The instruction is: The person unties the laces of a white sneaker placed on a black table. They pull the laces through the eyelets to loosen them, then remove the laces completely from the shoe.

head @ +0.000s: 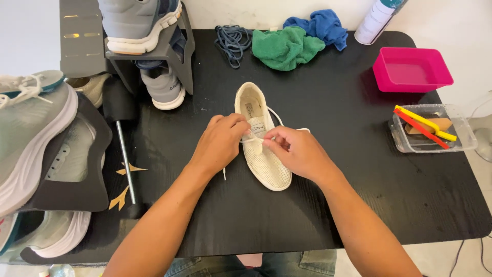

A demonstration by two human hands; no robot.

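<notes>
White shoe (261, 154) lies mid-table (333, 205), sole down. Long axis runs near-far, slightly slanted: toe toward the person and a bit right, heel toward the far edge. Left hand (221, 142) and right hand (296, 151) meet over the tongue, each grip pinched together on the white lace (277, 118). Green cloth (286, 47) and pink tray (411, 69) sit well apart, farther back.

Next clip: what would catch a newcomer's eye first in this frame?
First, the cream perforated shoe in the middle of the black table, with the left hand and right hand pinching its white lace over the tongue. Next, the bright pink tub at the far right, and the green cloth and blue cloth bunched at the far edge.
</notes>
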